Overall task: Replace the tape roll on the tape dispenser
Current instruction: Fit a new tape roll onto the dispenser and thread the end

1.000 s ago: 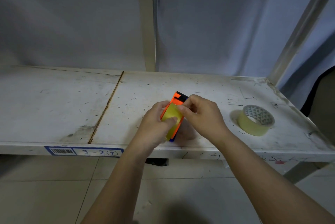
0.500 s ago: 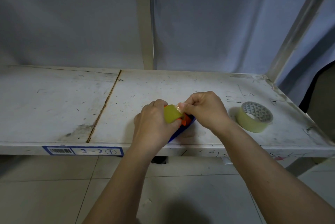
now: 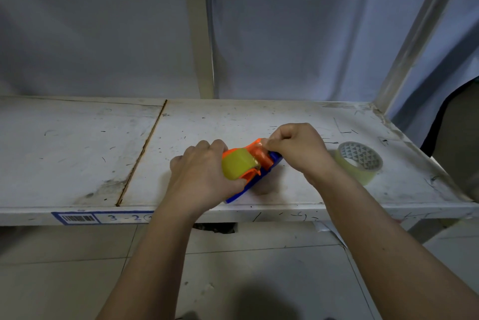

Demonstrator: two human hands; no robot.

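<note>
Head view: the left hand [image 3: 201,177] grips the orange-and-blue tape dispenser [image 3: 261,164], fingers closed around it and its yellow tape roll [image 3: 237,166], on the table [image 3: 77,153]. The right hand [image 3: 298,150] pinches the tape end shut at the dispenser's front. A spare tape roll [image 3: 359,161] lies right of the right hand, apart.
</note>
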